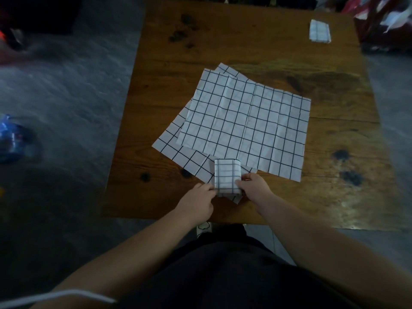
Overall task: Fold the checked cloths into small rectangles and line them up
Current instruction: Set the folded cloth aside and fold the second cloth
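A small folded checked cloth (pixel 227 176) stands near the front edge of the wooden table (pixel 256 47). My left hand (pixel 198 204) pinches its left edge and my right hand (pixel 253 186) grips its right side. Behind it lie unfolded white checked cloths, stacked and fanned: the top one (pixel 245 123) covers the middle of the table, and another (pixel 178 152) pokes out to the left beneath it. One more folded checked rectangle (pixel 320 31) sits at the far right corner of the table.
Grey floor surrounds the table. A blue plastic object (pixel 12 139) lies on the floor at the left. Red and white clutter (pixel 383 16) stands beyond the table's far right corner. Dark knots mark the wood.
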